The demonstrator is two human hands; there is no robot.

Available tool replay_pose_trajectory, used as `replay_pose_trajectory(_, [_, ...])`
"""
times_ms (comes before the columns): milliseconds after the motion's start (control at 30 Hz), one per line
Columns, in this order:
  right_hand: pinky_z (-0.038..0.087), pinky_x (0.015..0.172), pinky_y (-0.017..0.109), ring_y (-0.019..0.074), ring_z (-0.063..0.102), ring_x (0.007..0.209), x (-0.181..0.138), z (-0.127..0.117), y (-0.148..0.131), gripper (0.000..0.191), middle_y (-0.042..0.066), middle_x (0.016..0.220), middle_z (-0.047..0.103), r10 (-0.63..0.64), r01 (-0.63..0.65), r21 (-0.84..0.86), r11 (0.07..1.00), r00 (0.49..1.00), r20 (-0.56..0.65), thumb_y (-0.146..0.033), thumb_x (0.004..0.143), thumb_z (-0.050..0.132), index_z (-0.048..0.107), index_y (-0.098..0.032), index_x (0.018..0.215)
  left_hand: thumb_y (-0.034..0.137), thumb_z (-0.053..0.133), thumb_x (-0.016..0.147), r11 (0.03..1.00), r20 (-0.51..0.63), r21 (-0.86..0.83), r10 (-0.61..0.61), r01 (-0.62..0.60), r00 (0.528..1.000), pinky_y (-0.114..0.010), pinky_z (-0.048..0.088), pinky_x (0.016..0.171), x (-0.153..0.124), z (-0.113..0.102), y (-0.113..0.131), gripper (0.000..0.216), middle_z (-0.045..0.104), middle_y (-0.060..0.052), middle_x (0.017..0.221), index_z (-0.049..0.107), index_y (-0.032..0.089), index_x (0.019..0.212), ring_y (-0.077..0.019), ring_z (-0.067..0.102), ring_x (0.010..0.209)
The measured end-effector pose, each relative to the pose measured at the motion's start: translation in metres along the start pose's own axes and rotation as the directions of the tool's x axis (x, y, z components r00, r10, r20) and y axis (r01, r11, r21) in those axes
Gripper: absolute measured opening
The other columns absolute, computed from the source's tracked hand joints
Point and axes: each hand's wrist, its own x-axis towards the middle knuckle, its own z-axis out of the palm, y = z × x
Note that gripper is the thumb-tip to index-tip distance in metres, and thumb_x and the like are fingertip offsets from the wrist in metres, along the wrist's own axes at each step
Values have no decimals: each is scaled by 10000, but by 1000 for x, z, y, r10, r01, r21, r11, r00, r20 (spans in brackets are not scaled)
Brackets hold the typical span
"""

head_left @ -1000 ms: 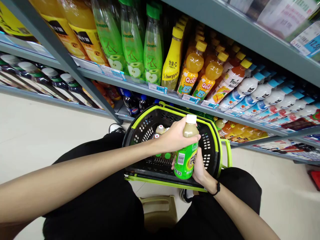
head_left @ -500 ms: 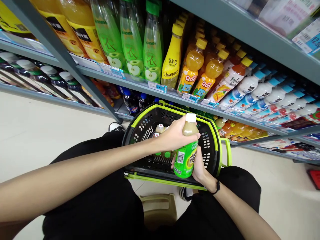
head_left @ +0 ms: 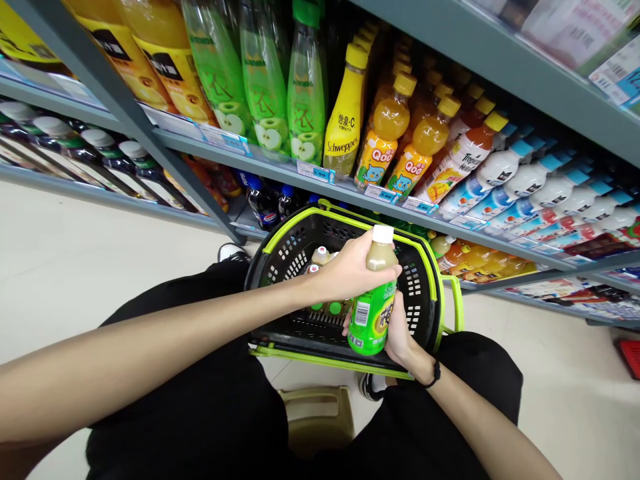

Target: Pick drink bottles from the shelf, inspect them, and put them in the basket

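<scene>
A drink bottle [head_left: 373, 313] with a white cap and a green label is held slightly tilted over the black shopping basket [head_left: 417, 260]. My left hand [head_left: 350, 270] wraps round its upper part, just below the cap. Lower down, my right hand [head_left: 399, 333] grips the same bottle from the right side, with fingertips showing at its left edge. Inside the basket, several small bottles [head_left: 320, 257] with pale caps stand together, partly covered by my left hand and forearm. Lime-green handles run along the basket's rim.
Ahead, a grey shelf [head_left: 280, 163] carries rows of drinks, among them green apple bottles [head_left: 265, 100], a yellow Schweppes bottle [head_left: 345, 113] and orange Qoo bottles [head_left: 377, 140]. A beige stool [head_left: 320, 420] stands between my legs. At the far right lies something red [head_left: 629, 357].
Both hands keep hold of the bottle in nearly the same place. The view has shifted very slightly; nothing else has visibly moved.
</scene>
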Motion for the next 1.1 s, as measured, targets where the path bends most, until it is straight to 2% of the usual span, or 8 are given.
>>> replay_pose_trajectory(200, [615,917,512,353,743,1059,0,-2,2,929,111,952,801,23,-23,15,1000,1000,9,-1011,770,451,774,-212,1119,391,747,815,1000,2,17,15,-15,1000,-317,526,744,0,-1,0,425,709,-78,1023,622,147,1140,-189,637,846])
replay_pose_trajectory(467, [612,918,501,348,739,1050,0,2,-2,892,109,917,794,-30,30,-10,1000,999,-16,-998,772,475,780,-212,1065,400,735,812,999,4,34,6,-6,1000,-321,512,742,0,-1,1,433,701,-70,1003,623,140,1141,-189,623,843])
replay_pose_trajectory(733, [623,837,493,364,736,996,2,0,-1,973,126,822,769,53,-52,-8,999,994,97,-1071,684,422,766,-213,988,418,729,808,999,7,33,-8,8,1000,-329,507,742,0,-1,2,447,696,-68,1001,620,142,1142,-197,621,852])
replay_pose_trajectory(900, [622,812,487,354,738,960,2,-2,2,968,123,804,761,73,-73,-3,997,993,97,-1069,701,397,755,-220,997,424,727,792,999,4,33,-24,23,1000,-340,508,739,1,-1,2,461,691,-63,994,622,140,1140,-195,615,837])
replay_pose_trajectory(1100, [619,820,482,348,742,952,3,-5,5,870,114,801,759,83,-83,6,997,994,73,-1003,758,441,749,-223,991,430,723,797,1000,11,24,-20,20,1000,-352,515,741,1,-1,1,462,685,-57,989,618,140,1140,-198,617,839])
